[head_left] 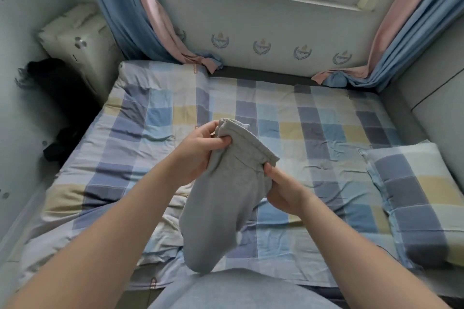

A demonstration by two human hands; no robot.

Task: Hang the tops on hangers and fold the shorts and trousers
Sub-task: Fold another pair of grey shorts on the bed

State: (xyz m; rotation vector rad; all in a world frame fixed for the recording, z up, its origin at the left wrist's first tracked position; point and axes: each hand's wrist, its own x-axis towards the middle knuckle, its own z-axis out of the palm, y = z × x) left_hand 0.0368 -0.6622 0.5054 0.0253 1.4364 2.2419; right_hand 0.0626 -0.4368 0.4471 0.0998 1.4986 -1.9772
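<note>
Both hands grip the waistband of grey trousers (226, 195): left hand (200, 155), right hand (281, 188), above the bed (313, 120).

Light grey jersey bottoms (226, 198) held up by the waistband over a checked bed (313, 112).

The gathered elastic waistband runs slantwise from the upper left down to the right. The left hand (200, 155) grips its far end with curled fingers, and the right hand (283, 190) pinches its near end. Below the waistband the soft, plain cloth hangs doubled lengthwise in one narrow, loosely creased drape, slanting down and to the left. Its rounded lower end hangs near the person's body. Whether these are shorts or trousers cannot be told. A black garment (54, 150) lies bunched at the bed's left edge, its kind unclear.
</note>
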